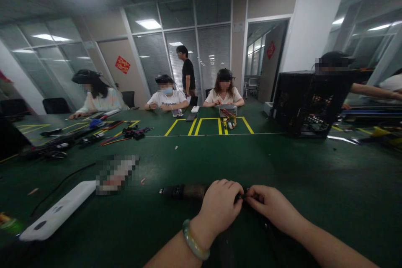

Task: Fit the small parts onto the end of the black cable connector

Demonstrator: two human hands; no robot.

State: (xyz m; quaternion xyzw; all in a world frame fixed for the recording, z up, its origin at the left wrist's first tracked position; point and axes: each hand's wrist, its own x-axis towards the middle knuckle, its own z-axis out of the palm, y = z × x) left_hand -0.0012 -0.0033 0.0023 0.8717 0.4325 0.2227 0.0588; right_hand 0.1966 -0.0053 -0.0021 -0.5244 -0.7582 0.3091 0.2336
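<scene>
A dark, cylindrical tool that looks like an electric screwdriver [191, 191] lies sideways near the table's front edge, its metal tip pointing left. My left hand [221, 207] is closed around its rear part, hiding much of it. Just to the right, my right hand [266, 201] is closed, thumb and fingertips pinching at the tool's back end. What sits between those fingertips is small, dark and mostly covered. Below the right hand runs a dark, cord-like shape, hard to make out.
On the green table [201, 159], a long white device [59, 211] lies at left beside a black cable [63, 182]. Bundled wires [132, 132] lie farther back. A black computer case [309, 104] stands at right. Several people sit opposite, near a power supply [228, 111]; one person [187, 71] stands behind.
</scene>
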